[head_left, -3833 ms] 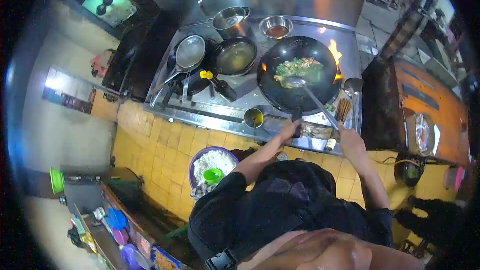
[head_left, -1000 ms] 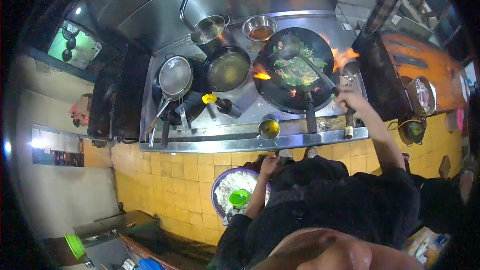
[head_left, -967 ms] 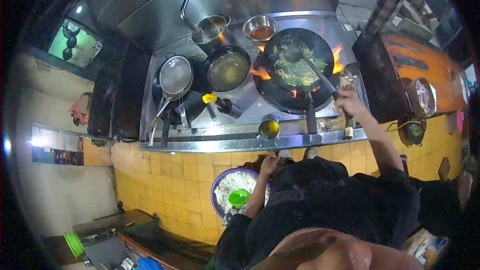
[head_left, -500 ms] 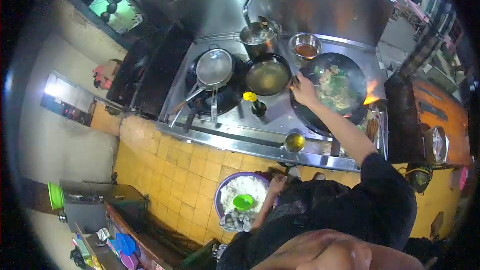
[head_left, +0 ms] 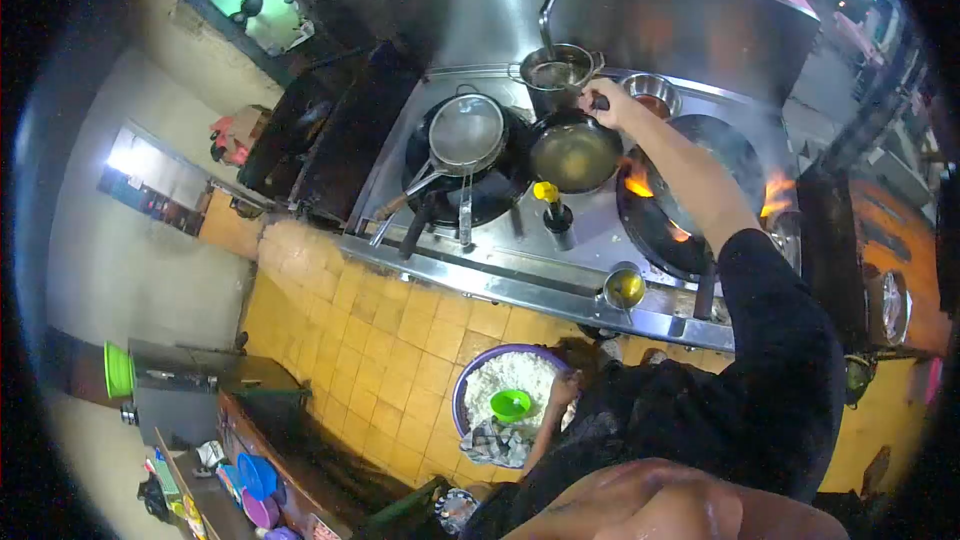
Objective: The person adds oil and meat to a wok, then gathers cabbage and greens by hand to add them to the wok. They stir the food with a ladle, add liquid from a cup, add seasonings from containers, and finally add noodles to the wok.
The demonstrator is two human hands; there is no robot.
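My right hand (head_left: 608, 108) is closed around a small dark thing I cannot make out, between the frying pan (head_left: 575, 152) and the metal bowl (head_left: 652, 95). My right forearm crosses the black wok (head_left: 655, 230) and hides much of its inside. Flames (head_left: 638, 180) show at the wok's left and right. Low down, my left hand (head_left: 566, 388) has its fingers curled beside the purple tub (head_left: 459, 395) of white rice. What that hand holds, if anything, is hidden. A green bowl (head_left: 510, 404) sits on the rice, near a checked cloth (head_left: 495, 443).
On the left of the stove, a round strainer (head_left: 467, 130) rests over another wok (head_left: 490, 202). A yellow-capped bottle (head_left: 556, 217) stands before the frying pan. A cup of yellow liquid (head_left: 625, 287) is near the front edge. Behind the pan is a pot (head_left: 553, 70).
My right hand has moved up and away from the wok's left rim. The food seen in the wok before is now out of sight. Flame now shows at the wok's left too.
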